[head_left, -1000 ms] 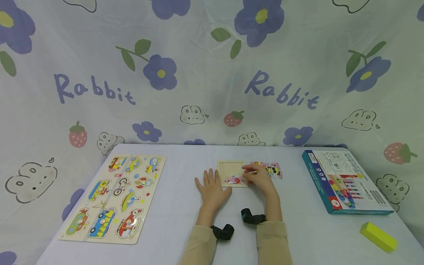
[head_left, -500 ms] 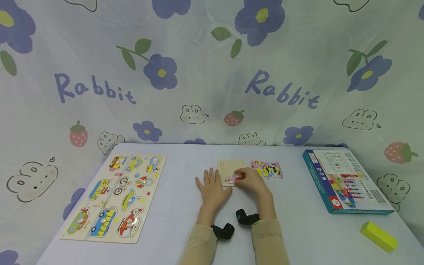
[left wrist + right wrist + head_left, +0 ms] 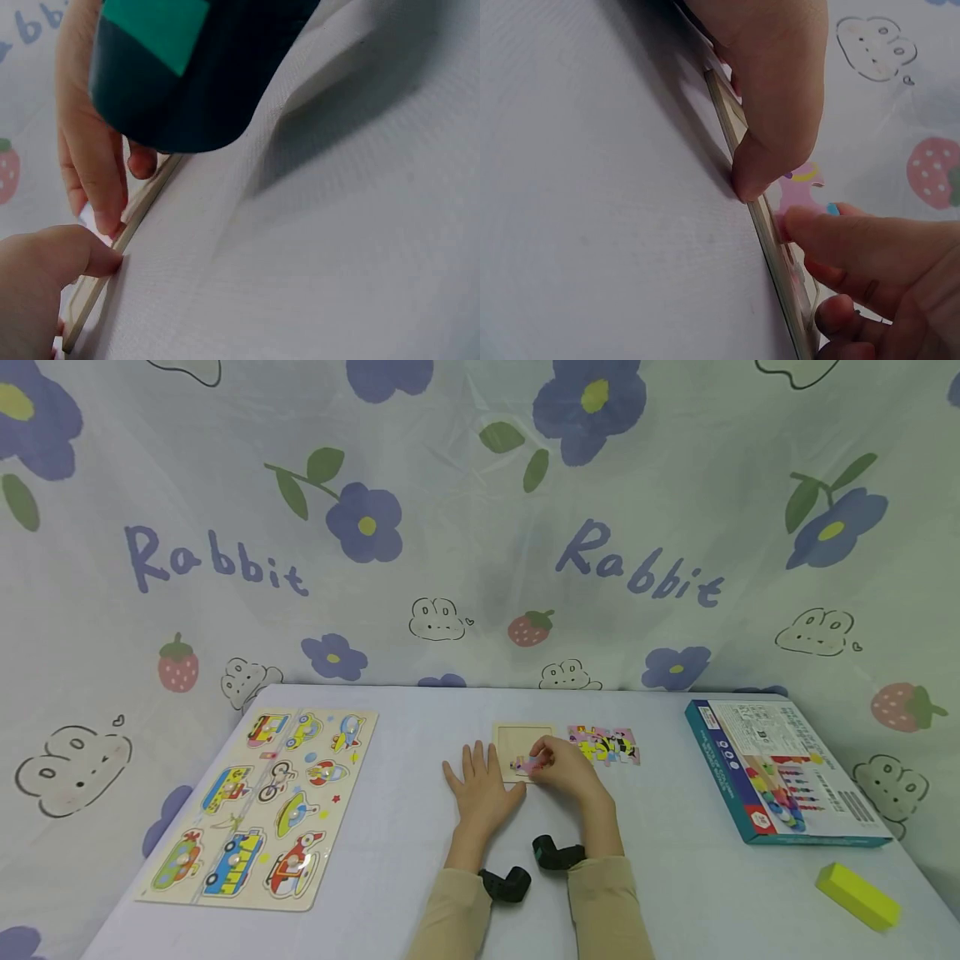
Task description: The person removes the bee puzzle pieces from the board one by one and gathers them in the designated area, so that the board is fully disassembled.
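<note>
My right hand (image 3: 570, 768) pinches a pink jigsaw piece (image 3: 799, 196) between thumb and fingers. The right wrist view has this piece tipped up on edge, just above the front edge of a shallow wooden puzzle tray (image 3: 525, 737). Beside it in the head view, a small pink patch of jigsaw (image 3: 516, 767) shows in the tray's lower part; my fingers partly hide it. With fingers spread and straight, my left hand (image 3: 482, 789) lies along the tray's left side. Its thumb (image 3: 94, 255) touches the tray's front edge. Several joined-looking pink, yellow and black jigsaw pieces (image 3: 603, 745) lie right of the tray.
A wooden picture board (image 3: 330, 852) of vehicles lies on the left of the white table (image 3: 420, 735). At the right are a flat teal-edged box (image 3: 787, 768) and a yellow block (image 3: 857, 896). A patterned cloth (image 3: 465, 552) hangs behind.
My right hand has moved left from the tray's right edge to its lower part. The pink piece there now stands tipped up in its fingers. The left hand has stayed in place.
</note>
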Available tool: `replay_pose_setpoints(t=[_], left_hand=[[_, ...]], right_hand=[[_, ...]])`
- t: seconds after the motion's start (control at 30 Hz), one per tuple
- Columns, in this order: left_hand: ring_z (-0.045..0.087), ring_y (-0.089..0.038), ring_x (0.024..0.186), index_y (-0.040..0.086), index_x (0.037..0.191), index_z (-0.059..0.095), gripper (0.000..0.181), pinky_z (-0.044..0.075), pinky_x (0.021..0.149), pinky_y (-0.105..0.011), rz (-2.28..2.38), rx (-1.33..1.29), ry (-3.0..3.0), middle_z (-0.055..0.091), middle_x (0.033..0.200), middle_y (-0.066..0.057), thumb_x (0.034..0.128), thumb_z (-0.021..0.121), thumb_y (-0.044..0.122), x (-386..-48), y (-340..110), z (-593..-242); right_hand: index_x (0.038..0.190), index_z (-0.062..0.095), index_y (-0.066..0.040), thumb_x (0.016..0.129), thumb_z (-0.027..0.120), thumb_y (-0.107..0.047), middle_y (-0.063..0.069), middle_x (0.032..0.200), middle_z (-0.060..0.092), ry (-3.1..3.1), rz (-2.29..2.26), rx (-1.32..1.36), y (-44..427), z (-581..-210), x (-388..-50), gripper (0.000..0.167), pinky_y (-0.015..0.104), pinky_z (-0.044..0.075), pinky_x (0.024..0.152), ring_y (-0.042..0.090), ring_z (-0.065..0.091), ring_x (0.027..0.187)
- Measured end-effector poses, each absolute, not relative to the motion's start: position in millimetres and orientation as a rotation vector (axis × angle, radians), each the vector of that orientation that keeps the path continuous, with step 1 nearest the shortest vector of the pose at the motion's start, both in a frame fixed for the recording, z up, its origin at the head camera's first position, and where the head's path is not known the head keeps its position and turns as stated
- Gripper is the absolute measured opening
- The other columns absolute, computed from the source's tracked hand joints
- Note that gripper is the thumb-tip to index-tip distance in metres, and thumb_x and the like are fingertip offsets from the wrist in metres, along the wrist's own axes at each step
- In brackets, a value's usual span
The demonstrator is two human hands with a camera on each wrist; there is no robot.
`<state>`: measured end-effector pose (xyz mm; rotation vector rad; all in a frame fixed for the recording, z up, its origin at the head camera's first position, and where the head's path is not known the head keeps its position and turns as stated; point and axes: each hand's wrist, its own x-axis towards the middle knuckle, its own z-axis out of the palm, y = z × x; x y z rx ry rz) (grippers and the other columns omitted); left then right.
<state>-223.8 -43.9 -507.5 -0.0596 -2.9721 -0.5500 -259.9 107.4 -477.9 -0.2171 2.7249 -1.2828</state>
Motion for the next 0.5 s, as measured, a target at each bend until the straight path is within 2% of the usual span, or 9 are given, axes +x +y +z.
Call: replay_pose_setpoints(t=[0.23,0.5], left_hand=[[0.015,-0.040,0.138,0.000,0.140,0.035,0.082,-0.001,0.102,-0.067,-0.562,-0.060,-2.968,0.028,0.146,-0.021,0.0794,0.058,0.050,-224,-44,-508],[0.015,-0.040,0.138,0.001,0.140,0.036,0.081,-0.001,0.102,-0.066,-0.569,-0.054,-2.973,0.028,0.146,-0.022,0.0792,0.058,0.049,-224,-43,-507]], right_hand=[[0.086,0.059,-0.009,0.076,0.073,-0.011,0.002,0.079,0.059,2.661,-1.385,-0.202,107,-472,-257,0.017,0.027,0.043,0.063,0.016,0.053,0.072],[0.097,0.065,-0.005,0.080,0.071,-0.013,0.005,0.080,0.061,2.650,-1.613,-0.113,120,-467,-257,0.020,0.026,0.044,0.065,0.015,0.055,0.072]])
